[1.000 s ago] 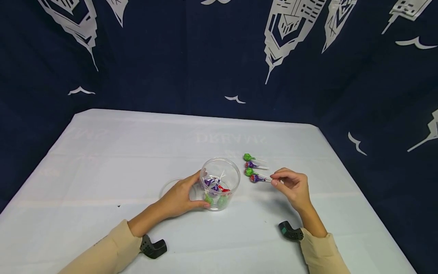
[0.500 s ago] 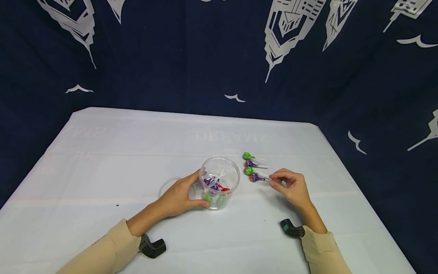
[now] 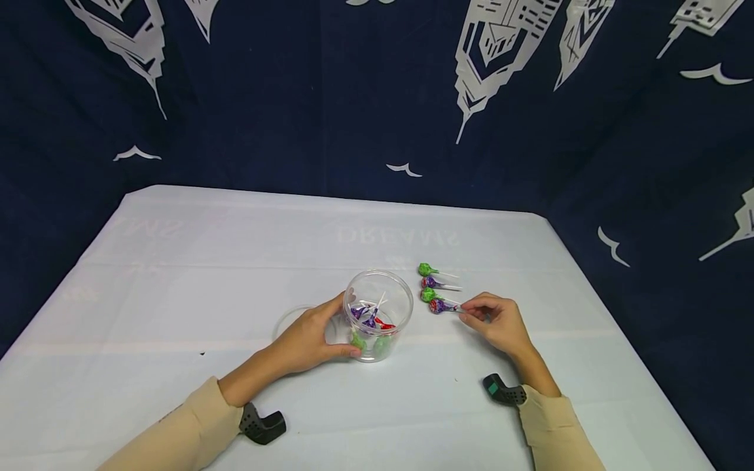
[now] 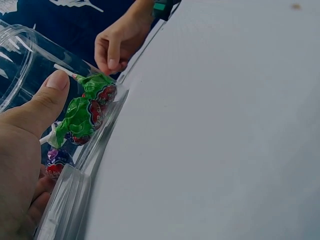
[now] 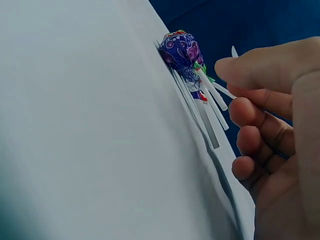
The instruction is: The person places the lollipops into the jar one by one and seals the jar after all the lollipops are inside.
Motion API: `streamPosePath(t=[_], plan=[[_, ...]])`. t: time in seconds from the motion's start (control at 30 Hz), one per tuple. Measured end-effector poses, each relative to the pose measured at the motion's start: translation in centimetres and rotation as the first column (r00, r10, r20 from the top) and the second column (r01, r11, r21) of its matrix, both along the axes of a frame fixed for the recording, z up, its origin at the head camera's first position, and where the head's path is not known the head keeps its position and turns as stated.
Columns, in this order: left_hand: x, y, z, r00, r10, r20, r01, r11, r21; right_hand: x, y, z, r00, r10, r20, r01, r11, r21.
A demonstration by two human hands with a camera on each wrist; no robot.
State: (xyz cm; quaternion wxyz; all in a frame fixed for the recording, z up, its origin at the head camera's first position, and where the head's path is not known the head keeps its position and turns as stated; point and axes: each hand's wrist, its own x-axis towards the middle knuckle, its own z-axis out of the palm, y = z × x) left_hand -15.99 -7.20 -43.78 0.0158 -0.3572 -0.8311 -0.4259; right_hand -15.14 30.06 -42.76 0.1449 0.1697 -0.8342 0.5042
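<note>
My left hand point(image 3: 315, 337) grips a clear plastic tub point(image 3: 397, 307) from its left side, thumb at the front and fingers behind. Inside lie several wrapped lollipops; a green one point(image 4: 80, 117) shows through the wall in the left wrist view. Right of the tub, several more lollipops form a column on the cloth, sticks pointing right. Nearest me in that column is a purple lollipop point(image 3: 437, 306). At its stick end hover the thumb and fingertips of my right hand point(image 3: 497, 320). In the right wrist view, the thumb and fingers stand apart beside the sticks of the lollipops point(image 5: 181, 52).
A clear round lid point(image 3: 288, 319) lies on the white cloth-covered table point(image 3: 177, 281), partly behind my left hand. A small dark speck point(image 3: 202, 354) sits at the left. Behind the table hangs a dark blue curtain point(image 3: 294, 98) with white prints.
My right hand has shifted slightly left along the stick of the nearest purple lollipop. The tub, my left hand and the lollipops hold their places.
</note>
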Motion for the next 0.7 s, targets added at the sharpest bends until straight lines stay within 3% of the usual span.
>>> streamPosePath(t=[0.17,0.3,0.53,0.7], plan=[[0.0,0.0,-0.1,1.0,0.001,-0.007,-0.001,1.0,0.0,0.7,-1.2,1.7,0.999,-0.051,0.0,0.051,0.991,0.124],[-0.1,0.0,-0.1,1.0,0.001,-0.009,-0.001,1.0,-0.005,0.7,-1.5,1.8,0.997,-0.075,-0.019,0.077,0.975,0.209],[0.0,0.0,0.1,1.0,0.005,-0.008,-0.005,1.0,-0.013,-0.8,0.2,-0.7,0.995,-0.091,-0.038,0.098,0.967,0.236],[0.1,0.0,0.3,1.0,0.009,0.004,-0.009,1.0,-0.014,-1.1,0.4,-1.3,0.993,-0.113,-0.019,0.114,0.966,0.234]])
